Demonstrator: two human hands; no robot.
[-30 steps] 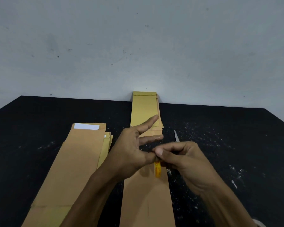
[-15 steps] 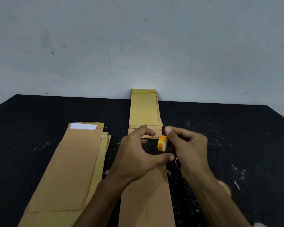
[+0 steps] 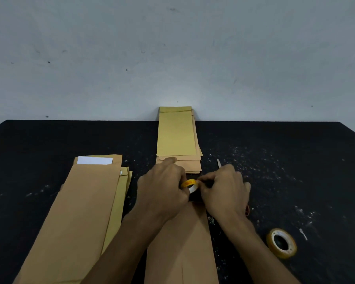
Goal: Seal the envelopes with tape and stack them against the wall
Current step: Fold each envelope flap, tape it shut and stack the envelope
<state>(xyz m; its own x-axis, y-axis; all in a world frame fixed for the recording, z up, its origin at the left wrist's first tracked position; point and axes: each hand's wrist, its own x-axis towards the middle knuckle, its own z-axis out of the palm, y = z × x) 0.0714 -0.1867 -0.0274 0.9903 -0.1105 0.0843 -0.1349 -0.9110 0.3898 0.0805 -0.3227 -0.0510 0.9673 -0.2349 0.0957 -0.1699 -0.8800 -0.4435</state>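
Note:
A small tape roll (image 3: 190, 184) with a yellow core is held between both hands, above the far end of a brown envelope (image 3: 182, 247) that lies lengthwise in front of me. My left hand (image 3: 162, 189) curls around the roll's left side. My right hand (image 3: 223, 191) pinches at the roll's right edge with thumb and fingertips. The envelope's far end is hidden under the hands. Beyond them, a stack of envelopes (image 3: 175, 134) lies with its far end against the wall (image 3: 172, 58).
A pile of brown envelopes (image 3: 80, 212), the top one showing a white strip, lies at the left on the black table (image 3: 295, 160). A larger tape roll (image 3: 281, 242) sits at the right. A scissors blade tip (image 3: 219, 162) shows behind my right hand.
Both hands have moved away from me, carrying the small roll to the envelope's far end. The roll has passed into my left hand's grip, and the larger roll has come into view.

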